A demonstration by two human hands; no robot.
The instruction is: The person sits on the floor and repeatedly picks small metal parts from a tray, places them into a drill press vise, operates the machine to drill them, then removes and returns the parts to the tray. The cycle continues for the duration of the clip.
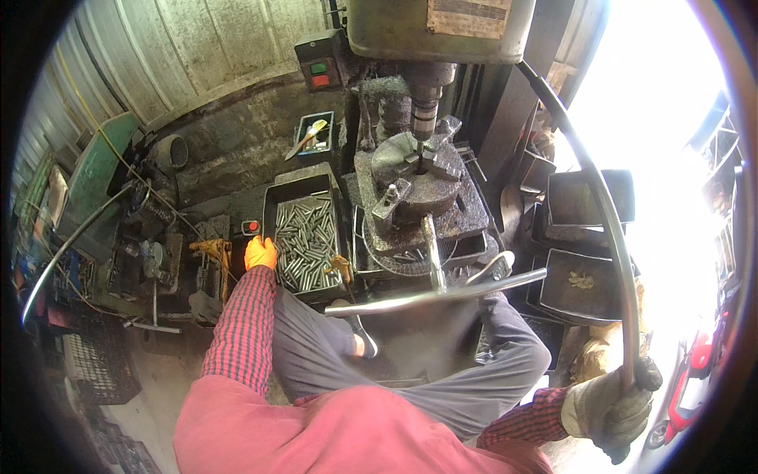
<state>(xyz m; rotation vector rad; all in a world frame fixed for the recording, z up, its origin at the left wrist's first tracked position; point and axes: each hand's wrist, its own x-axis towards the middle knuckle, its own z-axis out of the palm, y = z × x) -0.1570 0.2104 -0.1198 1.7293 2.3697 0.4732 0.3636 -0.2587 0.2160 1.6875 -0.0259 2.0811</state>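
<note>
My left hand (260, 253), in an orange glove, reaches to the left rim of a dark metal tray (271, 207) filled with several short steel rods (306, 239); whether it grips a rod I cannot tell. My right hand (612, 407), in a grey work glove, is closed around the end of a long curved steel lever (606, 213) that rises to the head of a green drill press (439, 28). Under the spindle (425, 110) a round chuck (417, 162) sits on the press table.
A handle bar (434, 294) sticks out in front of the press above my knees. Dark bins (586, 284) stand at the right. A switch box (320, 65), a small tray with a brush (314, 136) and clutter of tools (150, 261) lie at the left.
</note>
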